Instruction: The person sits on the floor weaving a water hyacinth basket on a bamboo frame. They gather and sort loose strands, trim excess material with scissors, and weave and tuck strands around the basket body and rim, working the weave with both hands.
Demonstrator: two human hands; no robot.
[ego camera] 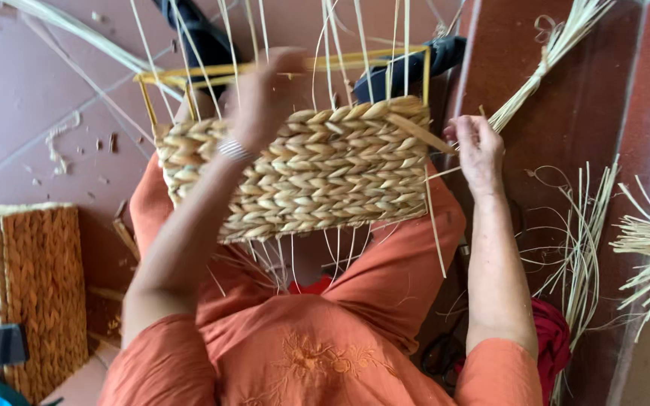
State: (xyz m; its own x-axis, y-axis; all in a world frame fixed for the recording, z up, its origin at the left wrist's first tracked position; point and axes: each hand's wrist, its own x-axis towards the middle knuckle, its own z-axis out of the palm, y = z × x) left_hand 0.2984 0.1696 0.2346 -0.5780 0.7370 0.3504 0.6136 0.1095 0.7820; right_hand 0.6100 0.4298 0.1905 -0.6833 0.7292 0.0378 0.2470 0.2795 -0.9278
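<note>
A half-woven straw basket (325, 173) on a yellow wire frame (280, 69) rests on my lap, over orange clothing. My left hand (265, 94) reaches over the basket's top edge among the upright straw strands, fingers curled and blurred. My right hand (477, 150) is at the basket's right edge, pinching a flat straw strand (419, 131) that leads into the weave. A bracelet sits on my left wrist.
A finished woven basket (24, 293) stands at the left on the red tile floor. Loose straw bundles (558, 45) lie at the upper right and straw strands (648, 248) at the far right. Black scissors (445, 353) lie by my right knee.
</note>
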